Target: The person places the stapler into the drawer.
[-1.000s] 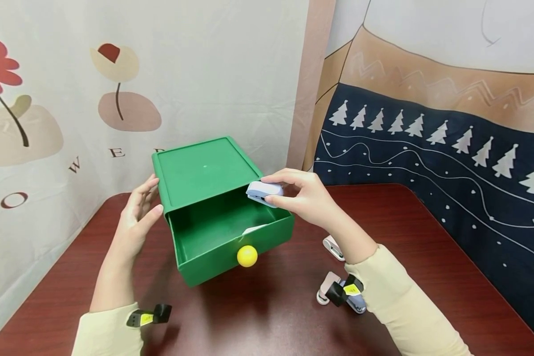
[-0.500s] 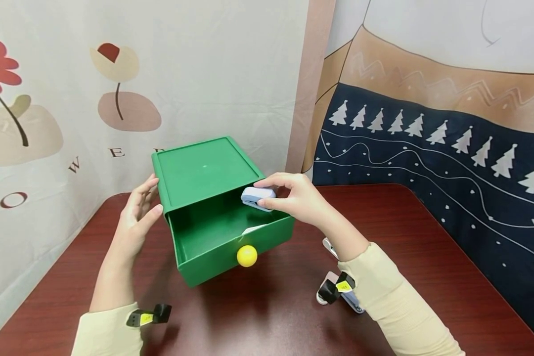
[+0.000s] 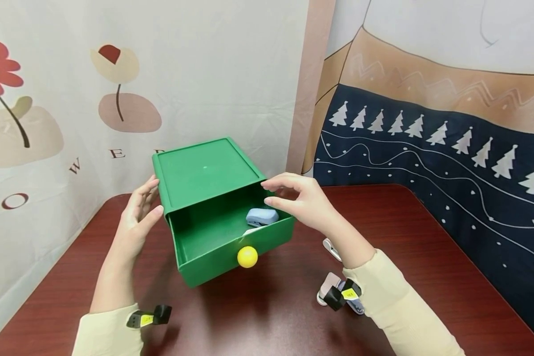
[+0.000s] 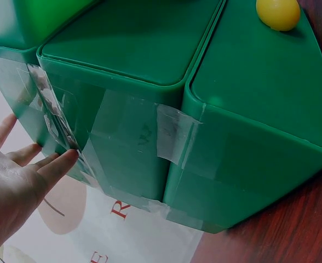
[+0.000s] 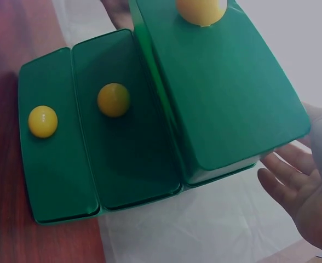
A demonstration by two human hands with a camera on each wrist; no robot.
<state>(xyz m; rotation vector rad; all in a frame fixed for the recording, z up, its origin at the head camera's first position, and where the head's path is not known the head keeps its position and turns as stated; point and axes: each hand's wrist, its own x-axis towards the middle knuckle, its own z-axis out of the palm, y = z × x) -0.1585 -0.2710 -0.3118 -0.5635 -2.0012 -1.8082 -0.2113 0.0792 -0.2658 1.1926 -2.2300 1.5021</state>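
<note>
A green drawer cabinet [image 3: 206, 170] has its top drawer [image 3: 218, 257] pulled out, with a yellow ball knob [image 3: 247, 257] on the front. Inside the drawer's right part lies a small light blue stapler [image 3: 261, 216], beside a partly hidden white item [image 3: 251, 231]. My right hand [image 3: 304, 200] is over the drawer's right side, fingers and thumb apart and nothing between them. The fingers of my left hand [image 3: 135, 220] touch the cabinet's left side; in the left wrist view they lie straight against its taped wall [image 4: 117, 126].
On the red-brown table [image 3: 267, 321], a pink stapler [image 3: 328, 286] and a blue one [image 3: 355, 304] lie partly behind my right wrist camera. A white one [image 3: 332, 248] is farther back. Two closed lower drawers [image 5: 128, 164] show in the right wrist view. Printed curtains hang behind.
My right hand carried the light blue stapler left into the drawer and let go of it; the stapler now lies inside and the hand has drawn back slightly right. My left hand stayed put.
</note>
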